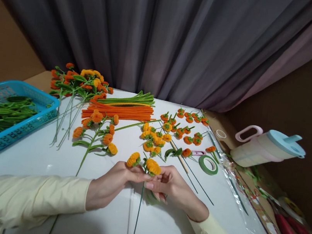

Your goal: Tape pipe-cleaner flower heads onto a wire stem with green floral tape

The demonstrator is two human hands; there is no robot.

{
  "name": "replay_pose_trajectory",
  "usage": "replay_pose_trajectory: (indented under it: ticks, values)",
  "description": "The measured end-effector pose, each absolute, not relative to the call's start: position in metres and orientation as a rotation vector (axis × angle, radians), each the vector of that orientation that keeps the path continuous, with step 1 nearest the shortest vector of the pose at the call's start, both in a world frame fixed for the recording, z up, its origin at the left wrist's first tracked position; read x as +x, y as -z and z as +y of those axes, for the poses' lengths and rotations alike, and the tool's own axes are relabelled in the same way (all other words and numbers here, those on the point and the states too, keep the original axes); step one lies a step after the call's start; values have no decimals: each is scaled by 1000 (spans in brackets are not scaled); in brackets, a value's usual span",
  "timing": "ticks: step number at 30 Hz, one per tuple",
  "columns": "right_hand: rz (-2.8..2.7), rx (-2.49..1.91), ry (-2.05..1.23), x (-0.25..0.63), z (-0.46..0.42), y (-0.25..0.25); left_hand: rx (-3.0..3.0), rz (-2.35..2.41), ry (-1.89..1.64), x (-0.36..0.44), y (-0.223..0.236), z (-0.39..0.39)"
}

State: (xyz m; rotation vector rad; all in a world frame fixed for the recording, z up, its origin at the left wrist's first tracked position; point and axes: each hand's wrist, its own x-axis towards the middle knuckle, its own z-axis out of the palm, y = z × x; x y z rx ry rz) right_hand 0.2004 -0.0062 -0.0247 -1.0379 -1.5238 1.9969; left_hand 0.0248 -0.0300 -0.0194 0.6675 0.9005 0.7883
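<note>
Near the front of the white table, my left hand and my right hand meet at a thin green wire stem that hangs down between them. A fuzzy yellow flower tops the stem, just above my right fingertips. Another yellow flower sits above my left thumb, with small green leaves around it. Both hands pinch closed at the stem's upper end; the exact grip is partly hidden by the fingers. To the left lies a finished-looking branch of orange flowers with a green stem.
A blue basket of green leaves stands left. Behind are orange pipe cleaners, green pipe cleaners and bunched flowers. Loose flower heads, green tape, a tumbler and red-handled pliers lie right.
</note>
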Motion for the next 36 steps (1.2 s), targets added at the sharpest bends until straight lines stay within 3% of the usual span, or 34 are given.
replay_pose_trajectory:
  ticks: [27, 36]
  values:
    - [-1673, -954, -1935, 204, -1, 28, 679, 900, -815, 25, 21, -28]
    - [-1556, -819, -2057, 204, 1, 38, 708, 843, -812, 24, 19, -30]
